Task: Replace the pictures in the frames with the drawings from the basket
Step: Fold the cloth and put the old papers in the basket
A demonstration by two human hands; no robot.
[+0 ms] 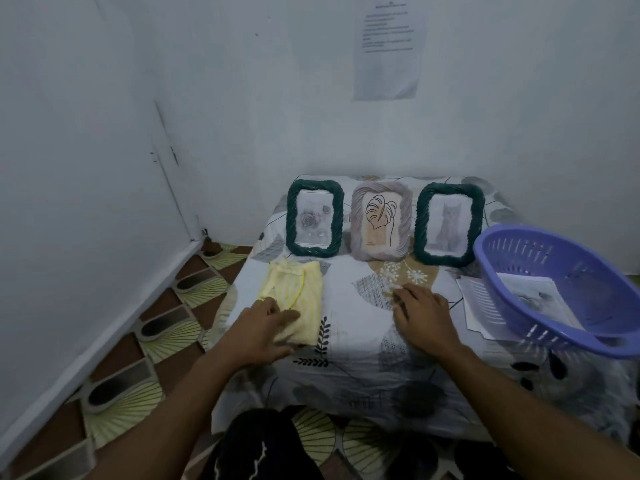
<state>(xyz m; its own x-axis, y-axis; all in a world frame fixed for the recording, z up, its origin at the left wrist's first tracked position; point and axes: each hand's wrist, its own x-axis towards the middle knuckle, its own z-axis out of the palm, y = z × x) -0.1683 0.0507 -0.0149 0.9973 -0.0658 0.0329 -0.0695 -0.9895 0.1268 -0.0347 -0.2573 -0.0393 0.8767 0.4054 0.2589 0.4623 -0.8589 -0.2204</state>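
1. The worktop [349,306] is draped in a leaf-patterned cover and stands against the far wall.
2. Three picture frames stand upright in a row along its far edge. The left green frame [314,218] holds a faded rose picture. The middle grey frame [381,221] holds a line drawing of a leaf. The right green frame [448,225] holds a cat picture.
3. The purple basket [554,258] sits at the right edge of the worktop, just beside the cat frame, tipped so its opening faces the person. A printed drawing [533,292] lies inside it (too blurred to make out the subject). More loose sheets [476,299] stick out from under its left side.
4. A pale yellow cloth [294,292] lies on the left of the worktop, in front of the rose frame.
5. The left hand [266,327] rests on the near end of that cloth. Its fingers lie stretched out and released, though the blur there is heavy.
6. The right hand [419,310] lies palm down on the bare cover near the middle, in front of the grey frame. Its fingers are spread and relaxed, grasping nothing.
7. A printed notice [388,46] is stuck to the far wall above the frames.
8. Patterned floor tiles [166,327] show to the left of the worktop.
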